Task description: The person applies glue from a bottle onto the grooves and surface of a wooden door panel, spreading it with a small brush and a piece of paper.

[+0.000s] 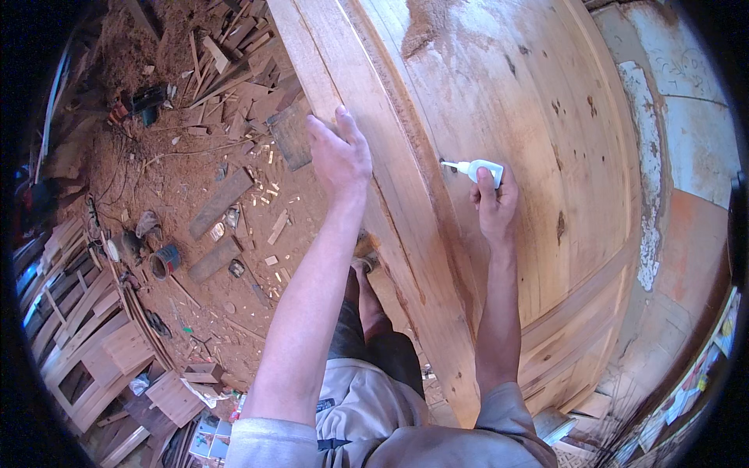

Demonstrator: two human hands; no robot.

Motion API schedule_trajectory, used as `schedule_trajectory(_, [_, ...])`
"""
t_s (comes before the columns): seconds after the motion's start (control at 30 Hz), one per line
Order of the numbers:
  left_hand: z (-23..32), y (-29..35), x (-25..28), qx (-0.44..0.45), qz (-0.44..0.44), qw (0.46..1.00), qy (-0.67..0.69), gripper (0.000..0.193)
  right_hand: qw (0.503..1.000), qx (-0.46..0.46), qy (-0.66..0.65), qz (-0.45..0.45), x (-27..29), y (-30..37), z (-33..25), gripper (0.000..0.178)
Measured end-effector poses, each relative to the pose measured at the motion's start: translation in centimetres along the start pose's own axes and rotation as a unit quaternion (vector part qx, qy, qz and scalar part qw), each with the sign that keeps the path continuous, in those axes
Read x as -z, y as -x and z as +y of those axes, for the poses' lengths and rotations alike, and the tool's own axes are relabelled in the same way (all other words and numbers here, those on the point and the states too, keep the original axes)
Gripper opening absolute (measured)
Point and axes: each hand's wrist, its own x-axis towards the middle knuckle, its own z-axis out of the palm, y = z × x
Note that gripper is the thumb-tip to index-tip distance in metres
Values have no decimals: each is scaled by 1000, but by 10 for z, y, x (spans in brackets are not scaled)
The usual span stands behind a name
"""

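Observation:
A large wooden panel with a raised frame board along its left side lies before me, marked by several dark knots. In my right hand is a small white glue bottle, tipped sideways. Its thin nozzle points left at a dark spot on the panel, close to the frame board's inner edge. My left hand rests on the outer edge of the frame board, fingers apart and holding nothing. Sawdust lies on the panel's far part.
Sawdust, wood offcuts and a small can litter the floor to the left. Stacked wooden frames stand at the lower left. Scrap wood is heaped at the far left. A tiled wall or floor borders the panel's right side.

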Motion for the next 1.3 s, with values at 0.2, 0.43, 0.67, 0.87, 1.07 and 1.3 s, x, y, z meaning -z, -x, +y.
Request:
schedule_trajectory(0.2, [-8,-2,-6,-41,47,998,6,66,1000,-15,-15,-19,5,0,-1,23])
schedule_trajectory(0.43, [-2,0,-1,-32,30,999,-3,63,1000,4,9,-9,2,0,-1,27])
schedule_trajectory(0.67, [0,-1,-1,-48,31,998,20,56,1000,13,-2,-8,3,-3,1,25])
schedule_trajectory(0.87, [2,4,-1,-26,22,999,16,60,1000,13,27,-10,7,-2,4,25])
schedule_trajectory(1.07, [-8,1,2,-36,42,998,16,63,1000,26,10,3,-6,2,2,25])
schedule_trajectory(1.3, [-5,-6,-14,-66,47,997,12,59,986,-23,-149,78,8,6,-1,22])
